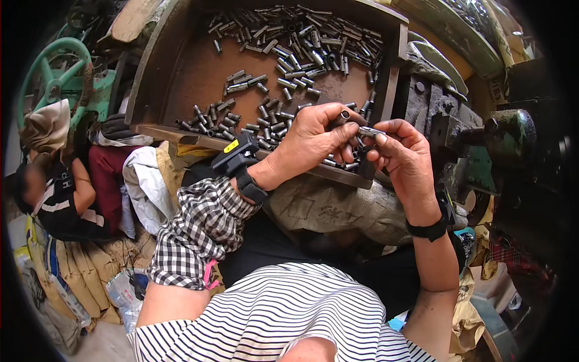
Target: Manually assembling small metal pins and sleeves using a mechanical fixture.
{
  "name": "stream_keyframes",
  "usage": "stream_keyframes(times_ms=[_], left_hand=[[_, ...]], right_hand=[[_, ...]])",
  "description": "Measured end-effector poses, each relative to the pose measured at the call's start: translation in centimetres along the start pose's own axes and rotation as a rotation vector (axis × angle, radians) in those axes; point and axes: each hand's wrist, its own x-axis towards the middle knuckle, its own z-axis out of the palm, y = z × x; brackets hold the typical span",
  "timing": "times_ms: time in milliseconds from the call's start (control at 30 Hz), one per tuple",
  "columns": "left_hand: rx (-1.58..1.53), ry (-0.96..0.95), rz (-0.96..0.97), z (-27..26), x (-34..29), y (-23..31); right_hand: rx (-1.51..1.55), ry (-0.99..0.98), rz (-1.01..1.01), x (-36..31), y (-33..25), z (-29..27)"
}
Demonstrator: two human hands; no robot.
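Over the near right corner of a brown tray (199, 137), both of my hands meet. My left hand (316, 134) is closed around a short dark metal tube (342, 116), its hollow end pointing up. A slim shiny metal piece (369, 131) lies between the hands, pinched by the thumb and fingers of my right hand (403, 145). Its left end reaches the left fingertips; whether it touches the dark tube I cannot tell. Many similar metal tubes (241, 83) lie loose in the tray, heaped at the far side and along the near edge.
Dark, greasy machinery (512, 136) stands close on my right. A grey sack (325, 208) hangs below the tray's near edge. At the left, another person (66, 196) sits beside a green handwheel (54, 81). Stacked tan sacks (78, 271) lie at the lower left.
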Motion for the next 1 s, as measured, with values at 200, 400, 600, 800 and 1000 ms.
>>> stream_keyframes(times_ms=[200,400,600,800,1000], left_hand=[[0.04,0.013,0.006,0.0,0.2,-0.3],[-0.106,0.182,0.062,-1.6,0.1,-0.4],[-0.173,0.051,-0.067,-0.9,0.3,-0.4],[-0.153,0.005,-0.049,-1.1,0.2,-0.4],[-0.141,0.01,-0.1,-0.6,0.3,-0.6]], right_hand=[[-0.191,0.076,-0.164,-0.2,0.4,0.3],[0.069,0.094,-0.124,0.0,-0.7,-1.6],[-0.132,0.069,-0.144,-0.2,0.1,0.5],[-0.053,0.077,-0.066,-0.1,0.8,-0.3],[-0.026,0.049,-0.051,-0.1,1.1,-0.3]])
